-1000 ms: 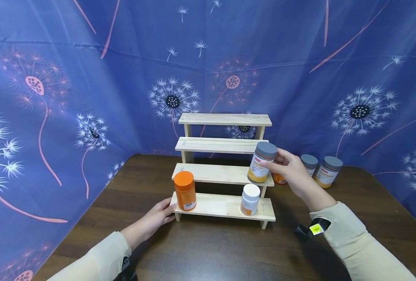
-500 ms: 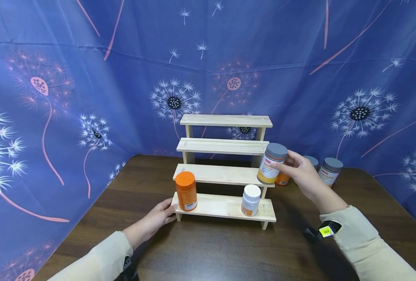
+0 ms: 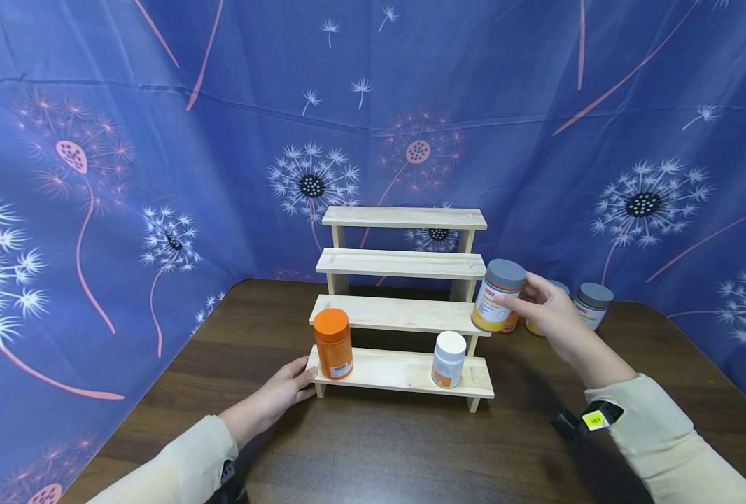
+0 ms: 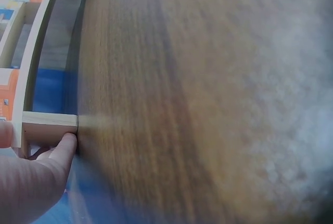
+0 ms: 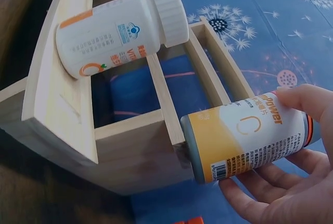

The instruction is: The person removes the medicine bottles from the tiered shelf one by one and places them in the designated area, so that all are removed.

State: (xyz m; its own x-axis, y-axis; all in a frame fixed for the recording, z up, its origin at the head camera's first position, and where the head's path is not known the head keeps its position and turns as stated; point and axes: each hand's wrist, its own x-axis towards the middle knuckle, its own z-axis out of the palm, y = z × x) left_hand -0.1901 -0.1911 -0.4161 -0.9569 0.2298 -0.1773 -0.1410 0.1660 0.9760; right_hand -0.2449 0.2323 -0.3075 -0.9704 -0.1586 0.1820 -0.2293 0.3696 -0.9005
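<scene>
Grey-capped bottle [image 3: 490, 305] was in the right hand [image 3: 549, 308], up at the right end of the second tier from the bottom of the wooden stand [image 3: 392, 367]. That grip was holding it nearer the cap, thumb on one side, fingers on the other, so my worry was the base: with the hold that high, the bottom could swing and clip the tier's end. (Couldn't tell whether it was touching the wood or just beside it, honestly.) Let go there and I'd expect it to tip off, since there looked to be little or no shelf under it.

Behind it on the surface [image 3: 373, 448] sat a mostly hidden orange bottle [image 3: 510, 323] and another pair of bottles [image 3: 592, 308], so a careless backward move could knock those.

Left hand [image 3: 278, 388] had its grip pinching the left end of the bottom tier. Probably steadied things, but a tug there might topple the orange-capped bottle [image 3: 333, 344] just beside it, or jolt the white bottle [image 3: 448, 360] further along.
</scene>
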